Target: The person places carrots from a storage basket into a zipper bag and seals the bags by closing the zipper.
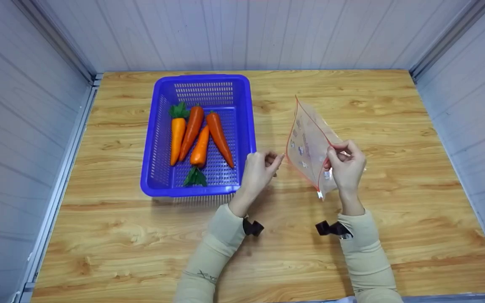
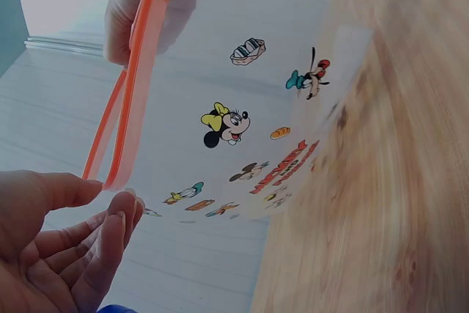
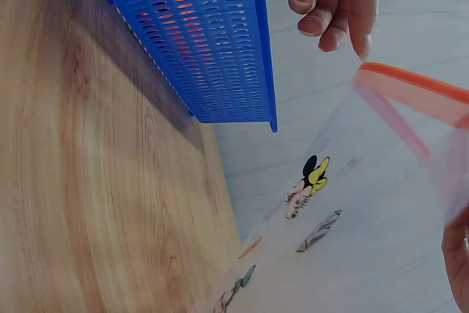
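Observation:
A clear zip bag [image 1: 307, 143] with orange edging and cartoon prints stands spread at its mouth, right of the basket. My right hand [image 1: 347, 162] pinches the orange edge on its right side. My left hand [image 1: 261, 170] is at the opposite edge; the thumb tip [image 2: 89, 190] meets or nearly meets the orange zip strip [image 2: 135, 93], while the other fingers are bent loosely, apart from the thumb. A white slider [image 1: 320, 194] sits at the bag's near corner. No contents show inside the bag.
Left of the bag, a blue plastic basket [image 1: 196, 192] holds several carrots [image 1: 220, 139], some with green leafy tops [image 1: 195, 176]. My left forearm passes close to its near right corner. Pale panels [image 1: 242, 33] enclose the wooden table [image 1: 415, 176] at the back and sides.

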`<state>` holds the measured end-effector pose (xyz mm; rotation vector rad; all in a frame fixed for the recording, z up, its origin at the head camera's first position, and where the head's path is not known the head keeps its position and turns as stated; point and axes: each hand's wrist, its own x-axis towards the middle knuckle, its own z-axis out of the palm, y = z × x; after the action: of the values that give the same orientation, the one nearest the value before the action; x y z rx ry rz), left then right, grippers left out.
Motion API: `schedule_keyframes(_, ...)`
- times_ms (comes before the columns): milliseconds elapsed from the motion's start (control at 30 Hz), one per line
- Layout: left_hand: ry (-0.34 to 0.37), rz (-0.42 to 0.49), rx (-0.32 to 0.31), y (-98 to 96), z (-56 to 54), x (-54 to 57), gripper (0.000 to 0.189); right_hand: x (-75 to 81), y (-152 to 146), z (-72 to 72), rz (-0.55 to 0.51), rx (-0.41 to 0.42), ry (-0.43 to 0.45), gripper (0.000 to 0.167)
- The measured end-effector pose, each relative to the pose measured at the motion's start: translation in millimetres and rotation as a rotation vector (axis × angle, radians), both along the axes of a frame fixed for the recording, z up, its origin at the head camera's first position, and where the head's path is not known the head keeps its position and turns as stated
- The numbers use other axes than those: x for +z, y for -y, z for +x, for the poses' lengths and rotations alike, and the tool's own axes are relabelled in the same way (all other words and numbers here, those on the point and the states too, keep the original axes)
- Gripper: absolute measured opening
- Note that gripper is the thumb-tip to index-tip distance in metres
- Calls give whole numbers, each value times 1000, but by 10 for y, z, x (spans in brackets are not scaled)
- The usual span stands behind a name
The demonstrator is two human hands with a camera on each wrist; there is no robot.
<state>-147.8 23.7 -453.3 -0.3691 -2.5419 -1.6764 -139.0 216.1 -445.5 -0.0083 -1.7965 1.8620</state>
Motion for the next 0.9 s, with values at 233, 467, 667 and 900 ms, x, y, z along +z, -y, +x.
schedule_keyframes(233, -44, 16, 12, 138, 2, 78, 16, 67, 17, 37, -27, 24, 24, 9)
schedule_keyframes(467, -130, -10, 77, 345, -61, 137, 10, -513, -273, -174, -64, 62, -43, 3)
schedule_keyframes(667, -134, -26, 128, 522, -141, 180, 12, -1124, -618, -419, 44, 50, -42, 10)
schedule_keyframes(900, -12, -32, 141, 740, -272, 245, 21, -629, -358, -229, -129, 83, -9, 7)
